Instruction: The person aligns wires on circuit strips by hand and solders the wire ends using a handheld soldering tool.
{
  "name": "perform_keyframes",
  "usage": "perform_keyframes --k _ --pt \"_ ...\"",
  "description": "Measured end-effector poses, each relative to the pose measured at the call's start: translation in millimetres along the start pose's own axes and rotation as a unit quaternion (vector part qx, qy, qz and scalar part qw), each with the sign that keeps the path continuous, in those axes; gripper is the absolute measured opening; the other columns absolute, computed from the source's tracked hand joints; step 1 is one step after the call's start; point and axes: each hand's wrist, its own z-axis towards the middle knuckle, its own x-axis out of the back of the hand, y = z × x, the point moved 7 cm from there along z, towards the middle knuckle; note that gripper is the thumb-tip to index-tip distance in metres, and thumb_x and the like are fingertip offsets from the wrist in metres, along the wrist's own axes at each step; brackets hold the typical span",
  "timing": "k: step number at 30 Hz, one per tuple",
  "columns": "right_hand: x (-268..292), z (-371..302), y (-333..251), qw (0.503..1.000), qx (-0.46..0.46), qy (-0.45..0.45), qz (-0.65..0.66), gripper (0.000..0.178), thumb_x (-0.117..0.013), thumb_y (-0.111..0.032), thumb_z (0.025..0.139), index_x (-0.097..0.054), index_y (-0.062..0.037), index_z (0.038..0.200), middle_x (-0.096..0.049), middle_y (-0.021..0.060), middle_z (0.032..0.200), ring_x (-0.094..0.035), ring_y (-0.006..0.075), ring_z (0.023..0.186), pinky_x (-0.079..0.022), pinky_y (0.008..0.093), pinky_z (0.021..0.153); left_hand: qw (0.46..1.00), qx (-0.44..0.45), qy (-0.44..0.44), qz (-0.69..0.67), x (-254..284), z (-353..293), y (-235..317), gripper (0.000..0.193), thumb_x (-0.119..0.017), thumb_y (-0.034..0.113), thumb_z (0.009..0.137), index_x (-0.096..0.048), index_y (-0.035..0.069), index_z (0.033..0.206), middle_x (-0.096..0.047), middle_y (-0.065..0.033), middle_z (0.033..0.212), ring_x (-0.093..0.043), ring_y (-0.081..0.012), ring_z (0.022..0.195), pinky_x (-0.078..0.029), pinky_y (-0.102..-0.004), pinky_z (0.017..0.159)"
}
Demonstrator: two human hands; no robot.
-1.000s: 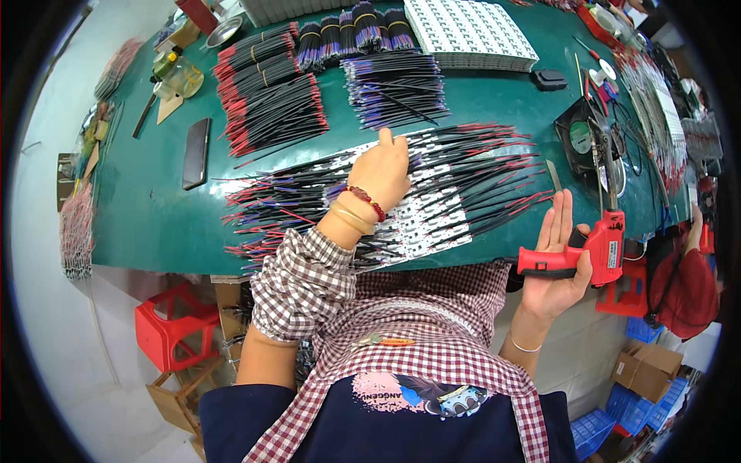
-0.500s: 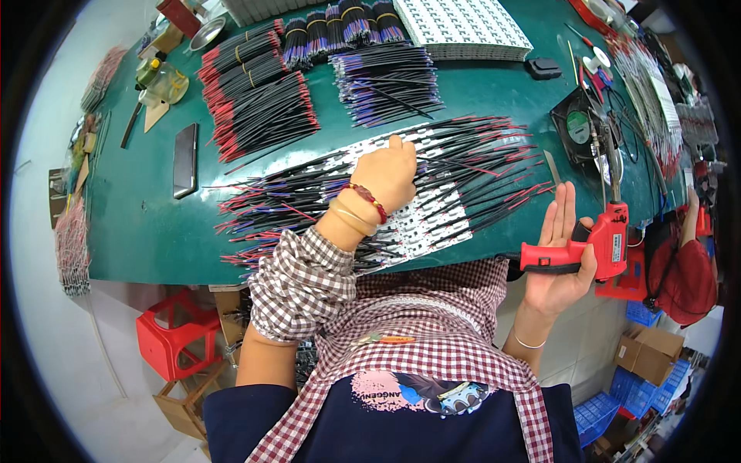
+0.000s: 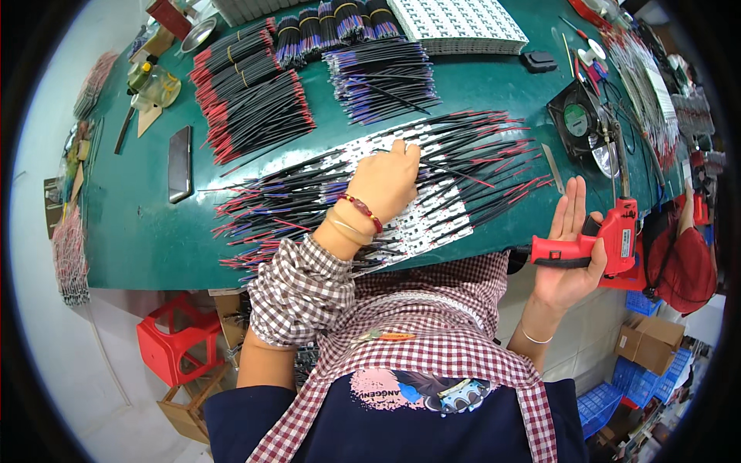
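Observation:
My left hand (image 3: 386, 185) is closed, with its fingers bent down over a white panel of small circuit boards (image 3: 421, 238). What its fingertips hold, if anything, is hidden under the hand; thin black wires lie right beside them. Rows of black wires with red and blue ends (image 3: 494, 158) cross the panel and stick out past both sides. To the right, beyond the table's front edge, my right hand (image 3: 567, 266) holds a red soldering gun (image 3: 617, 235). Its handle lies across the palm, the thumb hooks over it, and the other fingers point up straight. The metal tip points away from me.
Bundled red-ended wires (image 3: 258, 108) and blue-ended wires (image 3: 382, 77) lie at the back. A stack of white panels (image 3: 459, 27) stands behind them. A phone (image 3: 180, 163) lies left, a small black fan (image 3: 575, 117) right. A red stool (image 3: 181, 339) stands below the table.
My right hand and the soldering gun have shifted slightly right. My left hand stays over the panel, nearly in the same place, and the whole view has moved a little.

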Motion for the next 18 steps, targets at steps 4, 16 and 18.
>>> perform_keyframes --k 4,16,18 --pt "-1 0 1 1.000 -0.005 0.002 0.011 0.029 -0.051 -0.016 0.089 -0.043 -0.0006 0.113 -0.020 0.0354 0.145 -0.017 0.0389 0.140 -0.016 0.0440 0.117 0.999 -0.030 -0.022 -0.009 -4 6 -8 0.023 -0.065 0.010 0.071 -0.052 0.000 0.087 -0.060 -0.0162 0.080 -0.062 -0.0352 0.072 -0.050 -0.0439 0.061" --pt "-7 2 -2 0.999 -0.007 -0.002 0.045 0.026 -0.054 -0.011 0.088 -0.044 0.0001 0.109 -0.013 0.0354 0.146 -0.011 0.0390 0.141 -0.016 0.0445 0.118 0.999 0.010 -0.026 -0.041 -2 -3 -1 0.021 -0.067 0.010 0.072 -0.055 0.001 0.087 -0.062 -0.0164 0.081 -0.062 -0.0372 0.075 -0.050 -0.0439 0.068" --pt "-9 0 0 1.000 -0.005 -0.005 0.028 0.028 -0.053 -0.013 0.088 -0.045 0.0002 0.111 -0.015 0.0353 0.146 -0.013 0.0390 0.141 -0.016 0.0442 0.118 0.999 0.020 -0.034 -0.033 -8 -2 -1 0.020 -0.065 0.009 0.073 -0.053 0.000 0.087 -0.061 -0.0166 0.082 -0.062 -0.0371 0.075 -0.050 -0.0443 0.068"
